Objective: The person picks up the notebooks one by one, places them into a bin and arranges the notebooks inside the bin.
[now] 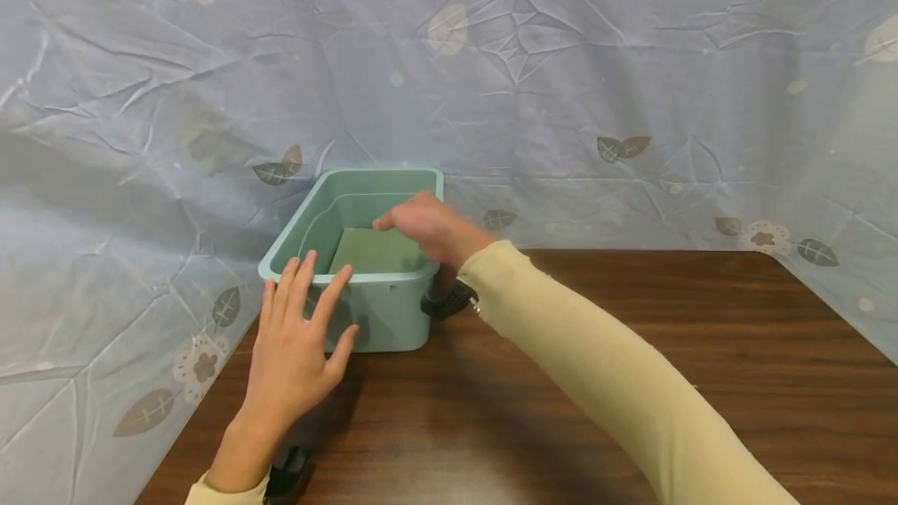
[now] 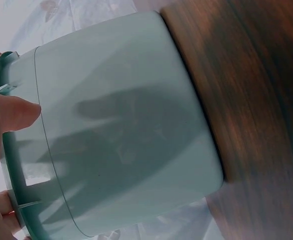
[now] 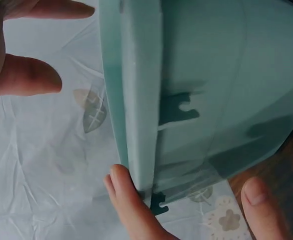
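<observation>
A pale green plastic bin (image 1: 375,318) stands on the wooden table against the cloth. Inside lies a flat olive-green surface (image 1: 372,250); whether it is a separate thing or the bin's floor, I cannot tell. My left hand (image 1: 295,341) touches the near rim with spread, fairly straight fingers. In the left wrist view its thumb (image 2: 21,112) lies by the bin's end wall. My right hand (image 1: 435,226) is over the bin's right rim, thumb and fingers extended and apart in the right wrist view, with nothing seen between them.
Wrinkled, leaf-patterned cloth (image 1: 561,100) hangs behind the table and along its left side. The dark wooden table (image 1: 701,318) stretches to the right of the bin. Black bands (image 1: 449,302) sit at both wrists.
</observation>
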{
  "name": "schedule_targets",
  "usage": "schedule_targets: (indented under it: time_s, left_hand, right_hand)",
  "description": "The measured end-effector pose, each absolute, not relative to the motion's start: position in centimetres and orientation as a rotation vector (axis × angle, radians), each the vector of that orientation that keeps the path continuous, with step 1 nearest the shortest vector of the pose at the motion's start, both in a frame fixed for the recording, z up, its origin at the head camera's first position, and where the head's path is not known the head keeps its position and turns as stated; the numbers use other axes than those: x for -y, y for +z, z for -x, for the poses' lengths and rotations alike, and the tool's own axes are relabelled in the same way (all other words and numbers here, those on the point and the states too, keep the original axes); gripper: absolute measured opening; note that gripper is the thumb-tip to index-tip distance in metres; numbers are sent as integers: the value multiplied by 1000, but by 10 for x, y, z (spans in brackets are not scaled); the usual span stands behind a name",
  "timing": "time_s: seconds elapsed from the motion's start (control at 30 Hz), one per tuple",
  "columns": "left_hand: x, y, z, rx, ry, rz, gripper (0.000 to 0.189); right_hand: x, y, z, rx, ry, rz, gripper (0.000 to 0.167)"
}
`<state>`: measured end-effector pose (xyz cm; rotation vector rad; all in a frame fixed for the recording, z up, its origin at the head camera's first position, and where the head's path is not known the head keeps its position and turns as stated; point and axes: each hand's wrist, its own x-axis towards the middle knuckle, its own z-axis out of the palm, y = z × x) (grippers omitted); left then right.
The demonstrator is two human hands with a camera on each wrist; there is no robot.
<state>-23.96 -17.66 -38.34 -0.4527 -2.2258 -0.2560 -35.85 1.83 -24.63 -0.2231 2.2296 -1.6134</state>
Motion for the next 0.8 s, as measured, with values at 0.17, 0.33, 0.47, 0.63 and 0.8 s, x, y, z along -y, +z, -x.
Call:
schedule_targets:
  time_s: [0.17,0.33,0.47,0.63,0.8]
  left_hand:
    - [177,-383,240,2229,-258,450,88]
    - [178,-384,239,2237,-260,444,89]
    - [180,-384,239,2237,-254,446,90]
    - [178,-385,242,2227,-249,454,89]
    - [176,-385,242,2232,-258,449,86]
  right_hand:
    - [-21,-249,362,-2164,-1684,276,80]
    - [-29,-248,359,-2107,-1681,370,74]
    - [-46,-244,350,-2262,-1559,504,68]
    - [-91,-247,340,-2668,-1231,742,70]
    - [-153,-260,331,-2891,-909,831,79]
